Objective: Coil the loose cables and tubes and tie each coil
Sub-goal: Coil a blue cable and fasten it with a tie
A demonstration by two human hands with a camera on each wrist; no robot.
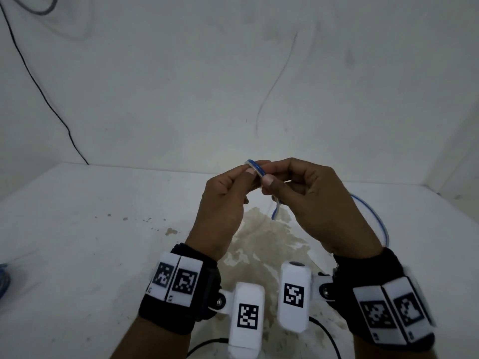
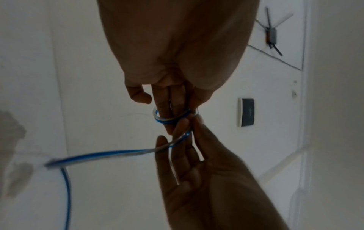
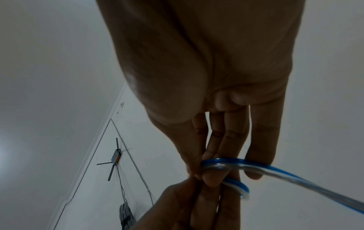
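**Both hands pinching a small loop of blue-striped tube**

The left hand [image 1: 223, 200] and right hand [image 1: 308, 203] meet fingertip to fingertip above the stained white table [image 1: 77, 242], each pinching the same clear tube with a blue stripe [image 1: 255, 170]. Just at the pinch the tube is bent into a tight little loop — seen from the left wrist, that loop [image 2: 171, 118] circles two or three of the left fingers [image 2: 167, 112], while the right thumb and forefinger clamp the tube just below it. From the grip the free length runs away under the right palm, curves out past the right wrist [image 1: 373, 216] and drops toward the table. A short tail hangs beneath the pinch [image 1: 276, 211]; whether it is the tube's cut end is hard to say, since the wrist views are blurred. Far left of the hands, at the table's edge, lies another blue bundle [image 1: 4, 281] — only partly in view.
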